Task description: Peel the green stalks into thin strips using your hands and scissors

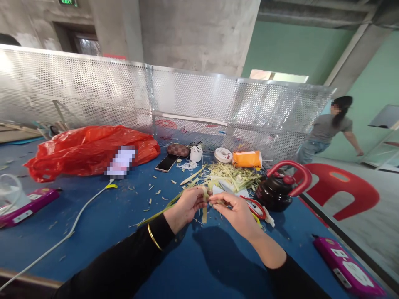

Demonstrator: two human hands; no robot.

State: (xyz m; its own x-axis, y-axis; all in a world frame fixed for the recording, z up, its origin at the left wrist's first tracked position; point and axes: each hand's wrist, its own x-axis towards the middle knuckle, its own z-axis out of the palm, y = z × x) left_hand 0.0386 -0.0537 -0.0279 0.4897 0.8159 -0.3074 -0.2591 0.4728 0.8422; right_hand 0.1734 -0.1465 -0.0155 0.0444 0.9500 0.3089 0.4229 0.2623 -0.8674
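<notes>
Above the blue table, my left hand pinches a pale yellow-green leaf strip, whose end hangs below the fingers. My right hand meets it at the fingertips, closed on the same strip; the fingers partly hide the held part. Long green leaf strips run out behind my left wrist. Just beyond both hands lies a heap of shredded leaf pieces. Beside my right hand are red-handled scissors, partly covered.
A black jug with a red handle stands right of the heap. Behind are a tape roll, an orange packet, white cord and a phone. A red bag lies left; a person is beyond the red chair.
</notes>
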